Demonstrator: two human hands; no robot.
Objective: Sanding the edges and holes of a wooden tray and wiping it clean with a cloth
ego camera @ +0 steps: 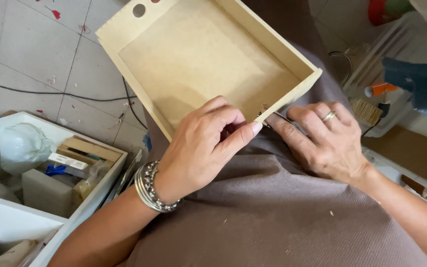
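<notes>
A shallow open box of pale fibreboard rests on my lap, with its near wall against my hands. My left hand, with metal bangles at the wrist, curls over that near wall, thumb and fingers pinched together at the edge. My right hand, with a ring on one finger, lies on the brown fabric beside the box's near right corner, its forefinger pressed to the wall. A small thin dark object shows between the two hands at the edge; what it is cannot be told.
A white compartment box at the left holds a white bag, wooden pieces and small items. A dark cable runs over the tiled floor. At the right lie a blue glue gun with an orange tip, and a brush.
</notes>
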